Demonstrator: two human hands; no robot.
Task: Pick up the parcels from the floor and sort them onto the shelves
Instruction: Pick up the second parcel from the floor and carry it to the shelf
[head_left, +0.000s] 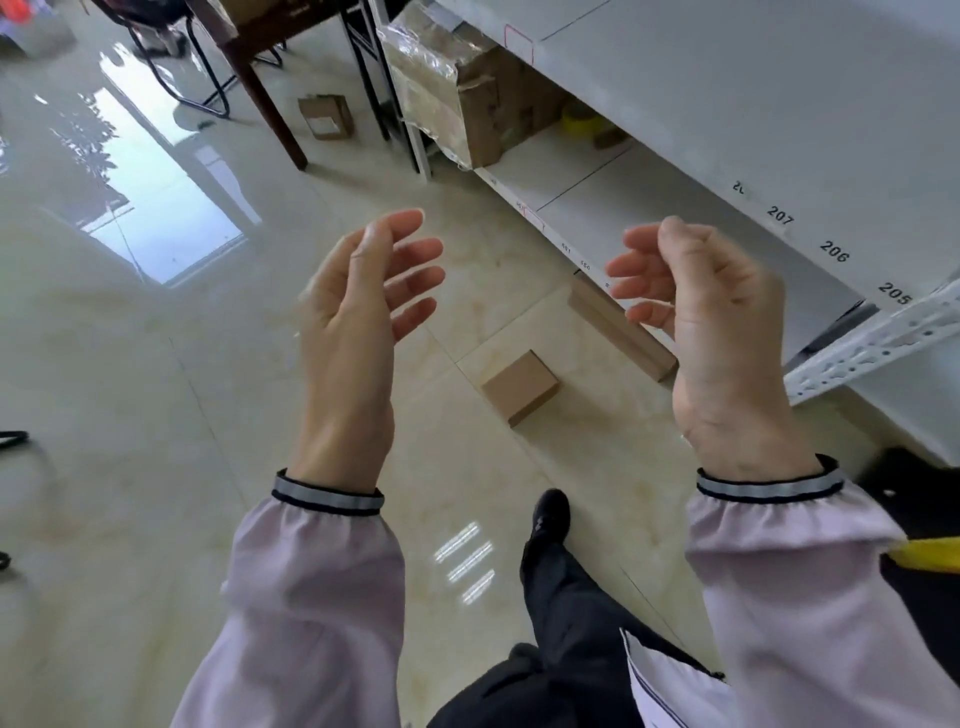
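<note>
A small brown cardboard parcel (520, 387) lies on the tiled floor between my two hands as seen from above. A long flat brown parcel (618, 327) leans by the foot of the white shelf unit (779, 156), partly hidden behind my right hand. Another small parcel (326, 116) stands on the floor farther off, near a table leg. My left hand (363, 306) and my right hand (711, 332) are raised in front of me, palms facing each other, fingers loosely curled and apart, holding nothing.
A big taped carton (467, 98) and a yellow tape roll (582, 122) sit on the lower shelf. Shelf edges carry number labels such as 205 to 207. A wooden table leg (270, 109) and black chair frame (208, 83) stand at the back. My foot (550, 514) is below.
</note>
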